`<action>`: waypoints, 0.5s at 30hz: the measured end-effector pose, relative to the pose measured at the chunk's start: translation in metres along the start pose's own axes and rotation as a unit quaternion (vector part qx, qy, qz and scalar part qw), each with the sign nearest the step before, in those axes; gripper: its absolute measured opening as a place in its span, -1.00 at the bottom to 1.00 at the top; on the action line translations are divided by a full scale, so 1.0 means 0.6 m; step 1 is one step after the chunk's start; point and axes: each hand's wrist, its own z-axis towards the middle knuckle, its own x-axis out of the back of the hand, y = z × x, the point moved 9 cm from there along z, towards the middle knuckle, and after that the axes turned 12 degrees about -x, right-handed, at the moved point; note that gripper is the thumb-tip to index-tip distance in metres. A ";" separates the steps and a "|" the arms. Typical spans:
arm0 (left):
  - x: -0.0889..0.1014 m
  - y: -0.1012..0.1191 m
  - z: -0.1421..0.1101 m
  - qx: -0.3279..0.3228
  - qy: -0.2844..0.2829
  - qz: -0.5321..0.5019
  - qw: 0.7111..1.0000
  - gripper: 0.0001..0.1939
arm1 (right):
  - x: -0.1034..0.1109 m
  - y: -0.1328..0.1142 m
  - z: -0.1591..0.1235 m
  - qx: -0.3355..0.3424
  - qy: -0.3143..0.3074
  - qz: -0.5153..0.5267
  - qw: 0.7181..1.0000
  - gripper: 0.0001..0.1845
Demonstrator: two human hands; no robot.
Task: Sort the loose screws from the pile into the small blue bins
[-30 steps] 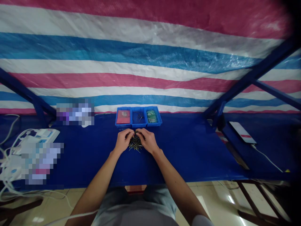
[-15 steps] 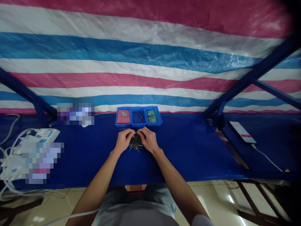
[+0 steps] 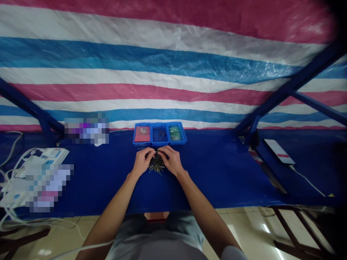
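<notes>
A heap of thin metal screws or nails [image 3: 156, 165], dark with brassy glints, lies on the blue tabletop between my hands. My left hand [image 3: 141, 161] is at the heap's left edge, thumb and forefinger pinched together. Opposite it, my right hand [image 3: 171, 159] makes the same pinch, its fingertips close to the left ones above the far side of the heap. What the fingertips hold is too small to make out. Just beyond the hands stand three joined blue bins: the left bin [image 3: 133, 140] has a red packet, the middle bin [image 3: 159, 143] several thin metal pieces, the right bin [image 3: 184, 137] a green packet.
At the left are a white power strip [image 3: 61, 154] and tangled white cables [image 3: 8, 213]. A phone [image 3: 279, 151] on a charging cable lies at the right. Blue frame bars [image 3: 271, 97] slant up on both sides before a striped plastic sheet [image 3: 151, 92].
Almost nothing differs. The fingertips of both hands have shifted very slightly; the heap and the bins stay as they were.
</notes>
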 end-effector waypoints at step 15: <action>0.000 0.001 0.000 -0.004 0.002 0.014 1.000 -0.72 | -0.002 0.009 0.000 -0.015 0.015 -0.031 0.999 -0.76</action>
